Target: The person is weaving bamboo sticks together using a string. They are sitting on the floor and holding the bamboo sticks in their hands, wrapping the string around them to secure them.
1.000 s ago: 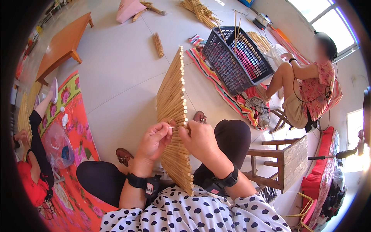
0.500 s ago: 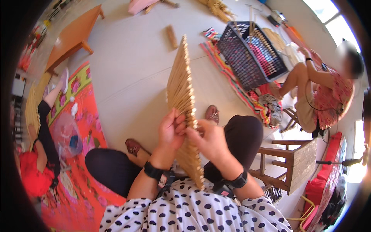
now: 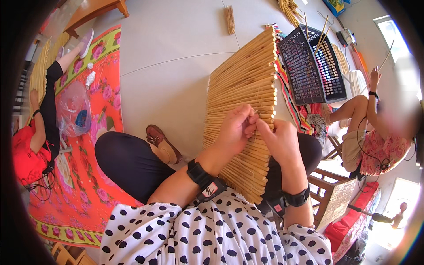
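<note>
A mat of straw-coloured stalks (image 3: pixel 240 75), laid side by side, slants up from my lap with its cut ends along the right side. Near that edge a thin pale thread (image 3: pixel 255 170) runs across the stalks. My left hand (image 3: pixel 236 128) is closed above the mat, its thumb and curled fingers pinching what looks like the thread. Beside it my right hand (image 3: pixel 282 139) grips the right edge, the thumb on top close to the left fingertips. Its other fingers are partly hidden.
A dark plastic crate (image 3: pixel 300 66) holding several sticks stands at the upper right, near a seated person (image 3: pixel 382 143). A wooden stool (image 3: pixel 335 198) is at my right. To the left, another person (image 3: pixel 33 150) sits by a red flowered cloth (image 3: pixel 84 176). A stalk bundle (image 3: pixel 229 20) lies ahead.
The mat, seen nearly edge-on before, is now tilted so its broad face shows. Both hands have moved right and slightly up with it. The person at right now raises a hand with a stick.
</note>
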A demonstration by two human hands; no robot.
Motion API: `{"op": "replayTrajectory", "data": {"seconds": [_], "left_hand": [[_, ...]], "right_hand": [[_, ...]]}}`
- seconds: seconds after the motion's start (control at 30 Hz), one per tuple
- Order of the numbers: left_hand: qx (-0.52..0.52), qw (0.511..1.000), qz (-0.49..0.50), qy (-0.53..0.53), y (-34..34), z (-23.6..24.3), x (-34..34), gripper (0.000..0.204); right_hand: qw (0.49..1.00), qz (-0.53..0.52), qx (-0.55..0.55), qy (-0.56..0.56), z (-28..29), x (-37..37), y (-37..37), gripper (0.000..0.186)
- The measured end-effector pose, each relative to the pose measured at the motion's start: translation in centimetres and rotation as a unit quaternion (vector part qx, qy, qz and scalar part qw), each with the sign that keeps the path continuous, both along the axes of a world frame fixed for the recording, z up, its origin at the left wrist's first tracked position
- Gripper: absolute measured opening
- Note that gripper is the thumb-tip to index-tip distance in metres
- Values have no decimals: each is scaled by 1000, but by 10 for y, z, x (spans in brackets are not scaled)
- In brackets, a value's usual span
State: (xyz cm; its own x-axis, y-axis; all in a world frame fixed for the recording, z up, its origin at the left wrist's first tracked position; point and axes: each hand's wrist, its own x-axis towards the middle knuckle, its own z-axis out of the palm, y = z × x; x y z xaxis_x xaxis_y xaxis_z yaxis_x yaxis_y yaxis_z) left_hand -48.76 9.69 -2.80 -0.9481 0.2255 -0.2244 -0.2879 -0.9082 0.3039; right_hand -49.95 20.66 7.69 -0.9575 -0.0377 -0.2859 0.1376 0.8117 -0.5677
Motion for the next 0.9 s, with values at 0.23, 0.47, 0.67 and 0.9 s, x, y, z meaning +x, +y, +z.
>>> {"op": "replayTrajectory", "data": {"seconds": [0.23, 0.47, 0.67, 0.9], "left_hand": [[-106, 994, -6, 20, -6, 14, -5, 28], [-138, 990, -3, 4, -29, 23, -1, 28], [-138, 990, 5, 3, -43, 21, -1, 27], [5, 986, 147, -78, -104, 10, 8, 18]], "right_hand": [[975, 36, 196, 99, -14, -5, 0, 41], [974, 49, 190, 116, -10, -1, -22, 37], [978, 59, 168, 110, -10, -4, -29, 35], [978, 145, -150, -3, 0, 21, -58, 37]]}}
